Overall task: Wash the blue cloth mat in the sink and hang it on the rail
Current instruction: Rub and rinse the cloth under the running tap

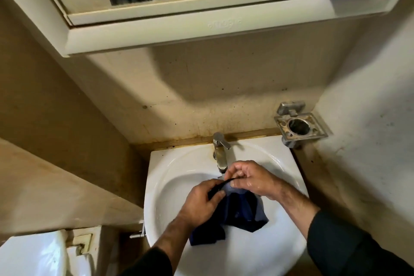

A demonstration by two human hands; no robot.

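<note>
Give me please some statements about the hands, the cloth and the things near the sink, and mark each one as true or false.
1. Both hands hold the blue cloth mat over the sink. True: the left hand and the right hand grip its top edge.
2. The mat hangs on a rail. False: it is in the basin, below the tap.
3. The metal holder on the wall right of the sink has a cup in it. False: its ring is empty.
4. A cabinet with a mirror is mounted above the sink. True.
5. The person wears rubber gloves. False: both hands are bare, with dark sleeves on the arms.
</note>
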